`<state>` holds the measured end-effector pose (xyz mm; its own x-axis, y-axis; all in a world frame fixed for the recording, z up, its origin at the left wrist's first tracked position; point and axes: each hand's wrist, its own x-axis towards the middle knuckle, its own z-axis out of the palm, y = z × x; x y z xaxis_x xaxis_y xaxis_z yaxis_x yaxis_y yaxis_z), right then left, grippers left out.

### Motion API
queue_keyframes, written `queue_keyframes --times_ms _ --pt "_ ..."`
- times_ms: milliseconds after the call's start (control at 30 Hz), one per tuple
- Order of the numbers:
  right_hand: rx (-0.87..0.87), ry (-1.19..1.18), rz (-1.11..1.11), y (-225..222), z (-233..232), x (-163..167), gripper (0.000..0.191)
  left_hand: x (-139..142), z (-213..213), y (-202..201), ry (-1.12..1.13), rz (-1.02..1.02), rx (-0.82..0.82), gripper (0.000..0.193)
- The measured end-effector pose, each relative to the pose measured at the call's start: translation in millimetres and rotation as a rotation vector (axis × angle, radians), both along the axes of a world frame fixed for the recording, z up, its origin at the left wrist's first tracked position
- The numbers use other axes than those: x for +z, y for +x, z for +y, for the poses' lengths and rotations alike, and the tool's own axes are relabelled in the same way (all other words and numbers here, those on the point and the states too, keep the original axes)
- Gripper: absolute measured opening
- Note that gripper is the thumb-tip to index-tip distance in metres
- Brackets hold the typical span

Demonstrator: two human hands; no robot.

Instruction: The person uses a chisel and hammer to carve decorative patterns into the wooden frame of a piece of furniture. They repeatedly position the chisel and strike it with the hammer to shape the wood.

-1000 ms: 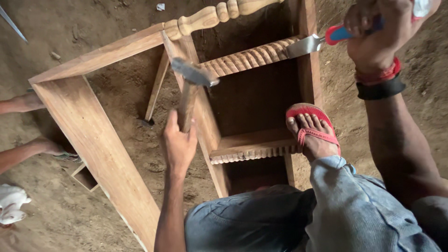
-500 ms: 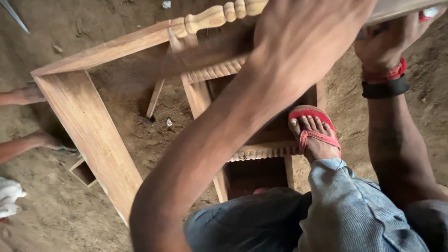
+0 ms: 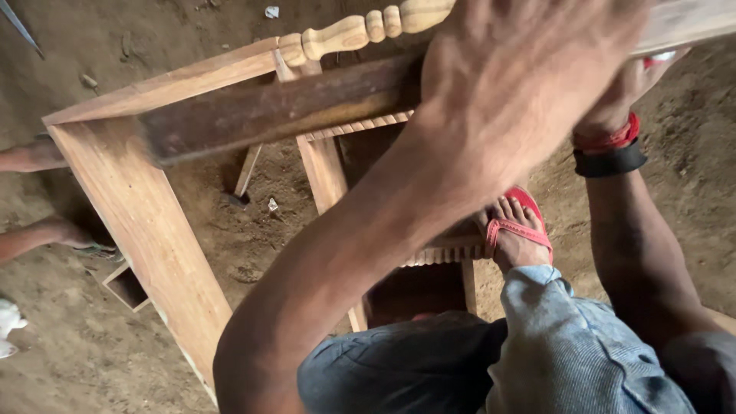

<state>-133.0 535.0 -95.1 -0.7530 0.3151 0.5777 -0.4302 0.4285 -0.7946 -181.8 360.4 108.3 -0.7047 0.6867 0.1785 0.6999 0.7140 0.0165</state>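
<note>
Fingers of our left hand wrap a dark, worn wooden handle, raised close over the pale timber frame on the dirt floor. A turned, beaded spindle crosses above. Our right hand, red-banded at the wrist, is mostly hidden; we cannot tell its grip.

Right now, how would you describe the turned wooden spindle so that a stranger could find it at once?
Start from the big pale wooden frame lying on the dirt floor. Follow its far rail toward the top middle of the view, where the spindle joins it, just left of the raised left hand. Its neighbours are flat boards; it alone is round, with beads and bulges.
</note>
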Motion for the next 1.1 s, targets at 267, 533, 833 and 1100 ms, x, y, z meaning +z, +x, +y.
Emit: queue_keyframes --times_ms 267,533,833,1100 --pt "0.266 -0.653 -0.084 -9.4 -9.3 4.2 0.048 -7.5 -18.5 4.5 -0.119 -0.085 0.008 0.066" --pt "0.26 -0.537 -0.022 -6.4 -25.6 15.1 0.032 -2.7 -49.8 11.4 0.078 -0.192 0.028 0.036" --pt "0.167 -0.476 0.124 -14.9 -31.1 48.0 0.039 10.7 -163.4 50.4 0.363 -0.252 0.332 0.023" --pt "0.426 -0.305 0.09 -20.6 9.9 54.1 0.041 -15.3 -222.2 89.9 0.24 -0.415 0.676 0.024"
